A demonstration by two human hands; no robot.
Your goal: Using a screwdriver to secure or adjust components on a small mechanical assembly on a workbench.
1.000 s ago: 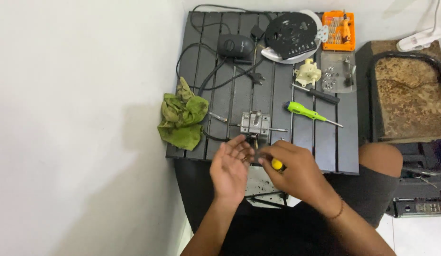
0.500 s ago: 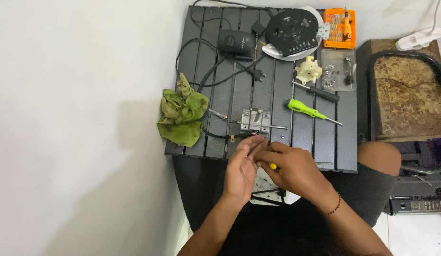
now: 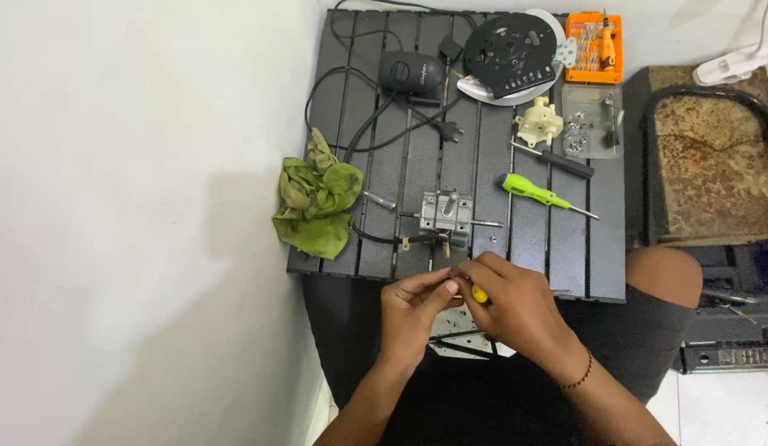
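Observation:
My right hand [image 3: 514, 303] is closed around a small yellow-handled tool [image 3: 479, 294], only a bit of yellow showing between the fingers. My left hand [image 3: 413, 308] meets it at the near edge of the dark slatted table [image 3: 603, 264], fingertips pinched on something small that I cannot make out. Just beyond the fingers lies a small grey metal motor part [image 3: 446, 213] with a shaft and loose wires.
A crumpled green rag [image 3: 316, 198] lies at the table's left edge. A green-handled screwdriver [image 3: 539, 193] and a black-handled one [image 3: 557, 160] lie to the right. Farther back sit a black adapter with cable [image 3: 410, 71], a round black disc [image 3: 510, 45], an orange bit case [image 3: 594, 46] and a clear tray of screws [image 3: 592, 120].
My left hand has closed in from an open palm to pinch at the right hand's fingertips. Both hands stay at the near table edge.

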